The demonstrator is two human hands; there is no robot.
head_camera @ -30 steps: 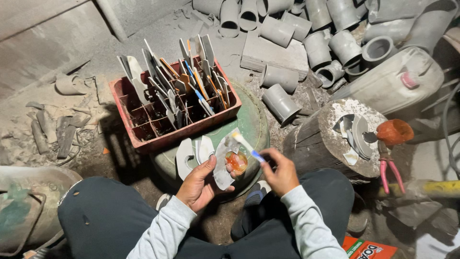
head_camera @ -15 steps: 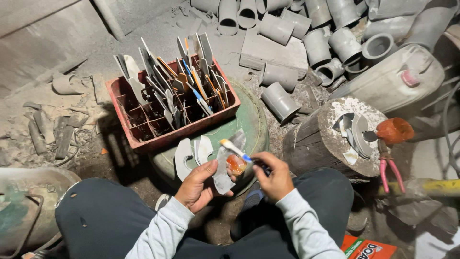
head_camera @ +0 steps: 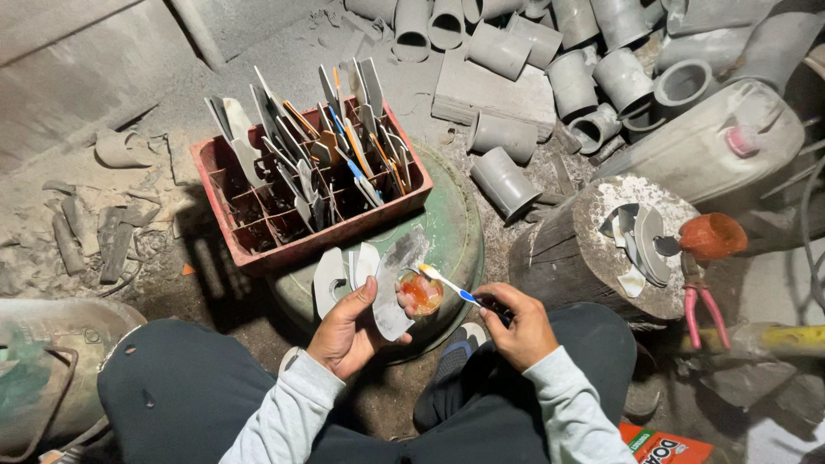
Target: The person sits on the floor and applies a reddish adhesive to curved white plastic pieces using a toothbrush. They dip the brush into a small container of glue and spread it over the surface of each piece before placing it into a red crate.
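Observation:
My left hand (head_camera: 348,331) holds a flat grey plastic blade piece (head_camera: 394,283) together with a small clear cup of orange glue (head_camera: 421,294). My right hand (head_camera: 518,325) grips a toothbrush (head_camera: 451,283) by its handle, and the brush head rests in the cup. Both hands hover above a round green lid (head_camera: 451,232), just in front of my knees. Two more white cut pieces (head_camera: 344,273) lie on that lid beside my left hand.
A red crate (head_camera: 301,245) full of upright cut pieces sits on the lid. A wooden stump (head_camera: 593,249) at right carries cut pieces and an orange cup (head_camera: 711,236); pink-handled pliers (head_camera: 700,305) lean by it. Grey pipe sections (head_camera: 507,60) and a white jerrycan (head_camera: 713,146) lie behind.
My right hand has swung the toothbrush down from above the grey piece until its head dips into the glue cup. My left hand tilted the piece slightly.

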